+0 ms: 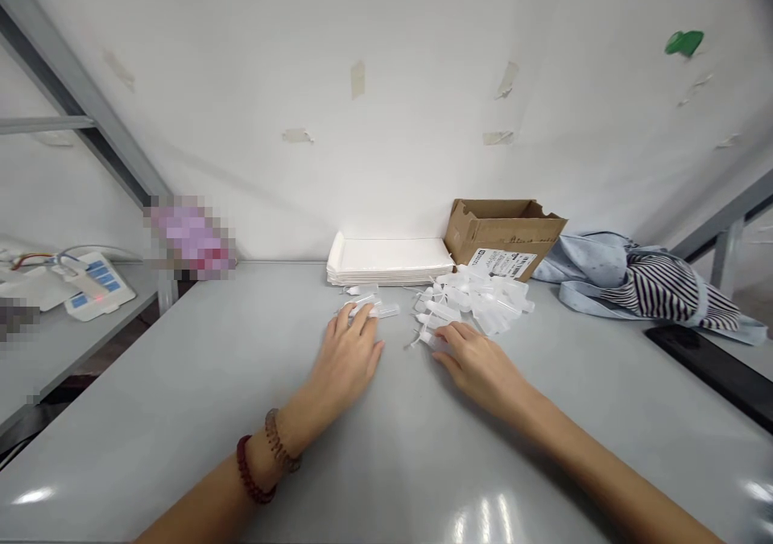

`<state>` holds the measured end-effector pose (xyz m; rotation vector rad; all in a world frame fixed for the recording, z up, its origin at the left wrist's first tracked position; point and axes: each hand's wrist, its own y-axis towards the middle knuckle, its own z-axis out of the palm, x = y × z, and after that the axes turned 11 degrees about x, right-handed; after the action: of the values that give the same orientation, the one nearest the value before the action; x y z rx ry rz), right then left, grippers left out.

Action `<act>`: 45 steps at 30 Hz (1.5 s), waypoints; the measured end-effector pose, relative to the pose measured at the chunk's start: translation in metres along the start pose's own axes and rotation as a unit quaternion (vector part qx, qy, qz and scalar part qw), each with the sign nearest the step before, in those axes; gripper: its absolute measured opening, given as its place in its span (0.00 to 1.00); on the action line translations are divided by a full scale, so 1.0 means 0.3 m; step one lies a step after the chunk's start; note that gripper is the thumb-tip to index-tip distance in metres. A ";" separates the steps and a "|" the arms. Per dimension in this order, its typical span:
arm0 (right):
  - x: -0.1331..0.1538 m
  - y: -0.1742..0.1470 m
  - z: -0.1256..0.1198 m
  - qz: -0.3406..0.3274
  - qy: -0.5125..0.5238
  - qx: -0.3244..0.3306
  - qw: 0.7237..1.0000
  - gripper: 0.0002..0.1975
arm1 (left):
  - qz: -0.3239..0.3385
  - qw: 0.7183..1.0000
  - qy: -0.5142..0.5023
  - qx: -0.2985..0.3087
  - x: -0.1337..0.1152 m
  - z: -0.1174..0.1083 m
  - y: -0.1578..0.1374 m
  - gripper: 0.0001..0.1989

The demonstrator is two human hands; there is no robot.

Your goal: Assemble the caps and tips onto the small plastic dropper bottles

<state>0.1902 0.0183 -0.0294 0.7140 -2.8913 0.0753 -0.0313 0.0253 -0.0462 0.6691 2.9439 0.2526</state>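
Note:
My left hand [347,355] lies with its fingers stretched forward. Its fingertips touch the near side of a few small clear plastic dropper bottles [386,311]. To the right, my right hand [480,367] has its fingers bent and its thumb beside them, around the end of one clear dropper bottle [427,338] with a thin white tip. That bottle lies at the near left edge of a loose pile of similar bottles [483,294]. The fingers hide part of it.
A stack of white padded envelopes [390,258] lies against the wall. Beside it stands an open cardboard box [507,238]. Farther right are bundled light-blue and striped cloth [664,282] and a black phone [713,367]. A white power strip [100,286] sits on the left table.

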 end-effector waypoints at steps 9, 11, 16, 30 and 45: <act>0.035 -0.019 -0.031 -0.009 0.290 -0.006 0.957 0.11 | 0.022 0.982 -0.180 -0.059 -0.060 -0.053 -0.014 0.16; 0.045 -0.026 -0.043 -0.016 0.365 0.017 0.931 0.12 | 0.010 0.959 -0.281 -0.027 -0.073 -0.071 -0.021 0.16; 0.063 -0.041 -0.061 -0.043 0.513 0.074 0.854 0.13 | -0.056 0.856 -0.506 0.085 -0.077 -0.111 -0.026 0.19; 0.053 -0.039 -0.073 -0.028 0.644 0.083 0.760 0.12 | -0.125 0.760 -0.637 -0.005 -0.068 -0.158 -0.033 0.08; 0.073 -0.054 -0.065 -0.050 0.623 0.100 0.774 0.14 | -0.102 0.754 -0.650 0.006 -0.080 -0.173 -0.038 0.05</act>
<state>0.1815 -0.0044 -0.0062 0.5150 -1.5578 0.5949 -0.0222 -0.0022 0.0042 0.2740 1.6112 -0.2058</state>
